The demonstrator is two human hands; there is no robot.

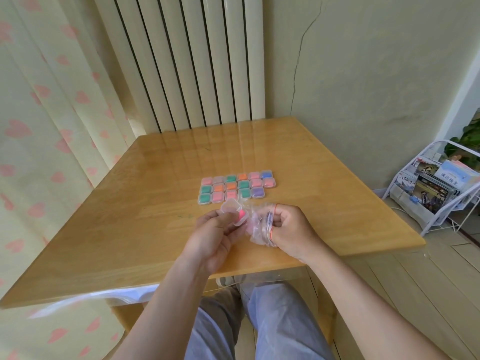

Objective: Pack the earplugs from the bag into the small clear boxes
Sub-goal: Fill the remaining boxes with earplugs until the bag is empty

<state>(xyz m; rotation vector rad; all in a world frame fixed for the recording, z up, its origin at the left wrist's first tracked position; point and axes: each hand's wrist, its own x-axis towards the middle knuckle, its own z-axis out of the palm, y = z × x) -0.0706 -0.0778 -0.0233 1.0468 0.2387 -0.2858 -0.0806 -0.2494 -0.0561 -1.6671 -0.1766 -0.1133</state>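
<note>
From the head view, a glossy wooden table [259, 152] stands in a room corner. A white column radiator [181, 61] is behind it, a cream curtain [39, 126] with pink hearts hangs to the left, and a long crack runs up the pale wall [363, 74]. On the floor to the right, a white wire rack [436, 193] holds magazines, with a leafy plant [467, 141] behind it.

Near mid-table, closed clear boxes [235, 187] sit in a tight three-row grid, touching one another and each filled with colour (pink, green, orange, blue or purple).

Just in front of the grid, above the table, the left hand [215, 229] curls its fingers round an open clear box [230, 206], lid tipped up, with a bright pink earplug [241, 216] in it. Beside it, the right hand [291, 229] pinches a crumpled clear zip bag [259, 227]; what it holds cannot be made out.
</note>
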